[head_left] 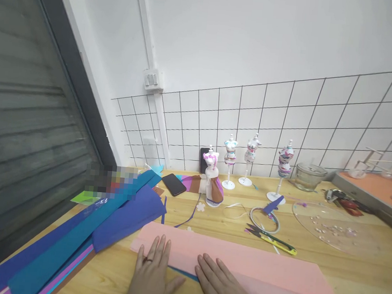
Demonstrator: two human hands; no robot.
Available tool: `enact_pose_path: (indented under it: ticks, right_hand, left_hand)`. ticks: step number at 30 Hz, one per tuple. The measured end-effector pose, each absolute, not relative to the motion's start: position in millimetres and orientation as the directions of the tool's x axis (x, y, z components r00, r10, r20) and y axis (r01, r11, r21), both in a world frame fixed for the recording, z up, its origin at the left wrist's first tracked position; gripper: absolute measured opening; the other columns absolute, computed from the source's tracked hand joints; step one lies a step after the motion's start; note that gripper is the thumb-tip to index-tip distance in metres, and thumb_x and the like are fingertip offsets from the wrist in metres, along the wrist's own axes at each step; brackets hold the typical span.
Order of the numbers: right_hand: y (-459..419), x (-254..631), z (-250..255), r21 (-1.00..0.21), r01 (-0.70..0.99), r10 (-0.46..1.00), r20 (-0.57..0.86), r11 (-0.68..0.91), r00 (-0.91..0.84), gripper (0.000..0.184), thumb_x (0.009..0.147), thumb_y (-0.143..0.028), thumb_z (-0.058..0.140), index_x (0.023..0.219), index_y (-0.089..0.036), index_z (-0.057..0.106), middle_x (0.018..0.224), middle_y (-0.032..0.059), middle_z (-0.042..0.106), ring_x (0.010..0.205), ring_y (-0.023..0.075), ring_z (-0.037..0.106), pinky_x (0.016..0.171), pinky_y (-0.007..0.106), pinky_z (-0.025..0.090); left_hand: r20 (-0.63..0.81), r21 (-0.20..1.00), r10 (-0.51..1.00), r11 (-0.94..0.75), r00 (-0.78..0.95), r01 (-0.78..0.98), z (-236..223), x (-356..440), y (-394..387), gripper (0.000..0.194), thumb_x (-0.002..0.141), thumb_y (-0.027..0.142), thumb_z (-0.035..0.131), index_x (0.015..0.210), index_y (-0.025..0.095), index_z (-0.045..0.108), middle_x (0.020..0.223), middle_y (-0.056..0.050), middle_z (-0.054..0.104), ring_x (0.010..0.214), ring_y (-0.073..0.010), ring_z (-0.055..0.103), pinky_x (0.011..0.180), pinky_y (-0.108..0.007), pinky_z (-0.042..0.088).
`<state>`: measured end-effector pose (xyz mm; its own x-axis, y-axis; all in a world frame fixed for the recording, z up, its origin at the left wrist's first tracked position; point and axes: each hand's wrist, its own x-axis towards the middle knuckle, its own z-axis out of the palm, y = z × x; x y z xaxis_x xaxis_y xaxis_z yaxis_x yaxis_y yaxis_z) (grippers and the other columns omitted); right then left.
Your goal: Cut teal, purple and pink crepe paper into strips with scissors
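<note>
My left hand (152, 271) lies flat, fingers spread, on the left end of a long pink crepe paper sheet (257, 269) that runs across the wooden table (344, 260). Beside it, my right hand (220, 284) also lies flat and open on the sheet's near edge. A blue sheet shows just under the pink one. Neither hand holds anything.
Blue, teal and purple paper sheets (107, 224) pile at the left. Behind stand small dress-form mannequins (250, 158), one dressed (212, 183), a phone (174, 184), yellow thread snips (277, 241), a tape roll (264, 218), a glass bowl (310, 176), a clear plate with beads (329, 225) and an orange tray (377, 188).
</note>
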<state>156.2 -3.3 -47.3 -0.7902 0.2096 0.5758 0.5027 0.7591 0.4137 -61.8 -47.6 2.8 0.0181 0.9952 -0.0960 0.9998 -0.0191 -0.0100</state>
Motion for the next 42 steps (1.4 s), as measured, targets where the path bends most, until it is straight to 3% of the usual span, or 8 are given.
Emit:
enact_pose_path:
  ticks: [9, 15, 20, 24, 27, 29, 35, 42]
  right_hand:
    - [-2.3, 156.1, -55.1, 0.332, 0.492, 0.258, 0.551, 0.804, -0.794, 0.035, 0.092, -0.025, 0.039, 0.123, -0.013, 0.05, 0.122, 0.0058, 0.06, 0.109, 0.0199, 0.055, 0.086, 0.031, 0.042]
    - [-2.8, 156.6, -54.1, 0.363, 0.486, 0.259, 0.521, 0.795, -0.813, 0.034, 0.09, -0.017, 0.039, 0.121, -0.012, 0.052, 0.122, 0.0065, 0.059, 0.108, 0.0209, 0.056, 0.084, 0.032, 0.044]
    - [-1.2, 158.1, -60.4, 0.279, 0.474, 0.278, 0.531, 0.835, -0.801, 0.045, 0.092, -0.032, 0.041, 0.132, -0.012, 0.041, 0.128, 0.008, 0.054, 0.113, 0.0223, 0.052, 0.088, 0.033, 0.041]
    - [-1.3, 156.6, -70.8, 0.144, 0.47, 0.358, 0.469, 0.871, -0.807, 0.079, 0.082, -0.067, 0.037, 0.138, -0.012, 0.032, 0.135, 0.0129, 0.045, 0.121, 0.0272, 0.044, 0.095, 0.037, 0.039]
    - [-3.2, 156.5, -69.0, 0.025, 0.491, 0.442, 0.395, 0.871, -0.805, 0.083, 0.079, -0.07, 0.036, 0.139, -0.012, 0.03, 0.139, 0.0135, 0.038, 0.128, 0.0285, 0.035, 0.102, 0.04, 0.032]
    - [-5.6, 157.4, -60.0, -0.06, 0.477, 0.47, 0.322, 0.877, -0.822, 0.08, 0.081, -0.067, 0.036, 0.14, -0.012, 0.028, 0.142, 0.0136, 0.033, 0.131, 0.0282, 0.029, 0.106, 0.04, 0.027]
    - [-19.3, 159.0, -23.3, -0.29, 0.53, 0.587, 0.168, 0.797, -0.792, 0.076, 0.085, -0.061, 0.035, 0.141, -0.011, 0.024, 0.145, 0.0139, 0.026, 0.135, 0.0247, 0.017, 0.11, 0.042, 0.015]
    - [-22.9, 169.3, -27.0, -0.292, 0.668, 0.712, 0.072, 0.684, -0.698, 0.074, 0.086, -0.054, 0.041, 0.142, -0.01, 0.02, 0.146, 0.0137, 0.024, 0.134, 0.0254, 0.019, 0.109, 0.044, 0.021]
  left_hand:
    - [-0.109, -0.046, 0.974, 0.195, -0.199, 0.98, 9.1, -96.2, -50.3, 0.079, 0.081, 0.061, 0.026, 0.139, 0.009, 0.019, 0.146, -0.011, 0.013, 0.135, -0.0263, 0.013, 0.106, -0.055, 0.009]
    - [-0.103, -0.064, 0.951, 0.287, -0.292, 0.956, 11.7, -114.4, -54.5, 0.075, 0.083, 0.056, 0.026, 0.14, 0.008, 0.017, 0.146, -0.009, 0.013, 0.135, -0.0245, 0.014, 0.107, -0.053, 0.012]
    - [-0.037, -0.135, 0.94, 0.333, -0.34, 0.933, 15.1, -109.3, -53.0, 0.08, 0.08, 0.059, 0.034, 0.137, 0.003, 0.026, 0.144, -0.015, 0.02, 0.134, -0.0281, 0.019, 0.107, -0.05, 0.018]
    - [0.139, -0.14, 0.988, 0.092, -0.073, 0.986, 6.7, -83.0, -48.8, 0.081, 0.079, 0.064, 0.035, 0.133, 0.003, 0.037, 0.142, -0.017, 0.027, 0.132, -0.0299, 0.024, 0.106, -0.046, 0.024]
    - [0.13, -0.094, 0.961, -0.232, 0.243, 0.968, -5.7, -61.6, -45.9, 0.075, 0.081, 0.066, 0.032, 0.135, 0.014, 0.035, 0.141, -0.011, 0.031, 0.13, -0.0266, 0.03, 0.104, -0.041, 0.03]
    - [0.095, -0.072, 0.937, -0.329, 0.335, 0.941, -14.0, -53.8, -44.4, 0.068, 0.082, 0.064, 0.033, 0.136, 0.023, 0.033, 0.142, -0.007, 0.032, 0.13, -0.026, 0.032, 0.102, -0.041, 0.031]
    - [0.038, -0.04, 0.958, -0.283, 0.285, 0.958, -22.3, -52.1, -40.3, 0.059, 0.083, 0.06, 0.035, 0.134, 0.032, 0.032, 0.143, -0.005, 0.03, 0.13, -0.0273, 0.03, 0.103, -0.048, 0.026]
    - [-0.12, -0.05, 0.971, -0.212, 0.205, 0.976, -6.4, -40.4, -39.5, 0.066, 0.081, 0.061, 0.033, 0.135, 0.024, 0.031, 0.144, -0.004, 0.022, 0.134, -0.0269, 0.018, 0.108, -0.051, 0.014]
